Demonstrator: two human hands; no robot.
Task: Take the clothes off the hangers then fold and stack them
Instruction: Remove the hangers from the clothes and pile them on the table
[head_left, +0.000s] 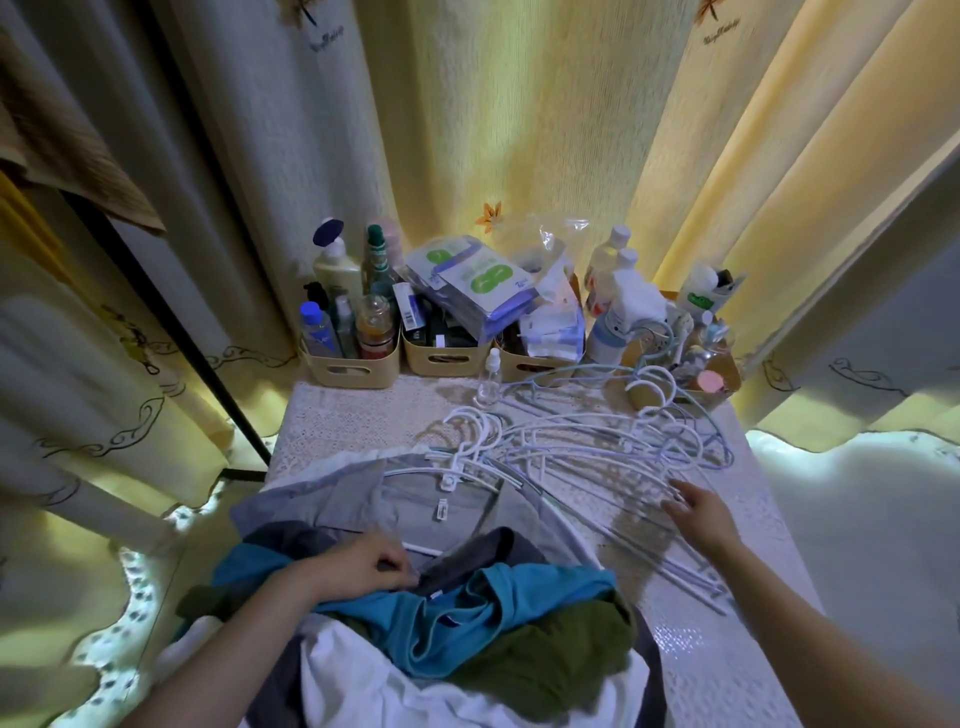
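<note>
A heap of clothes lies at the near end of the table: a light grey shirt (363, 506) on a white hanger (449, 475), a dark grey garment (467, 556), a teal shirt (467, 613), an olive garment (561, 660) and white cloth (395, 691). My left hand (363, 564) rests on the heap, fingers pinched on the dark grey garment's edge. My right hand (698, 512) is spread, fingers apart, over a loose pile of empty white hangers (597, 457) on the right of the table, touching or just above them.
The table wears a lace cloth (353, 410). Along its far edge stand beige bins (353, 364) full of bottles and packets, with more bottles (618, 312) at the right. A small clear bottle (491, 379) stands in front. Curtains hang all around; a black rail (171, 306) leans at left.
</note>
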